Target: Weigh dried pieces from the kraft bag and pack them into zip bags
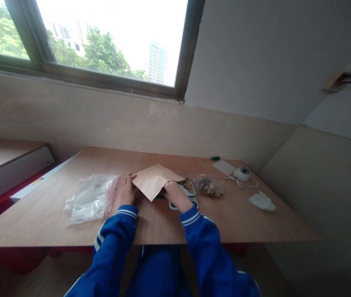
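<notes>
Wooden table (224, 231): before you. Brown paper bag (155, 180): above its middle, tilted, partly over a scale; long axis roughly crosswise, mouth toward your right and you. White scale (195, 202): largely hidden by bag and arm. Your right hand (174, 193): fingers lost inside the mouth, grip cannot be told. Your left hand (128, 190): grasping the bag's left end, underside unseen.

- Envelope-like bag (154, 178): brown paper, matt, with soft creases.
- Large flat bag (89, 199): clear plastic, glossy and wrinkled.
- Small bag (197, 181): clear plastic, shiny.
- Surface (224, 225): wood-look sheet, smooth, with a faint sheen.
- Sleeves (201, 233): blue cloth, matt, softly folded.
- Round device (242, 173): white, plastic-looking, smooth.
- Lower wall (101, 119): smooth, tile-like, slightly glossy.
- Upper wall (246, 62): matt, paint-like.
- Window frame (182, 53): dark, metal-looking, rough at its outer edge.
</notes>
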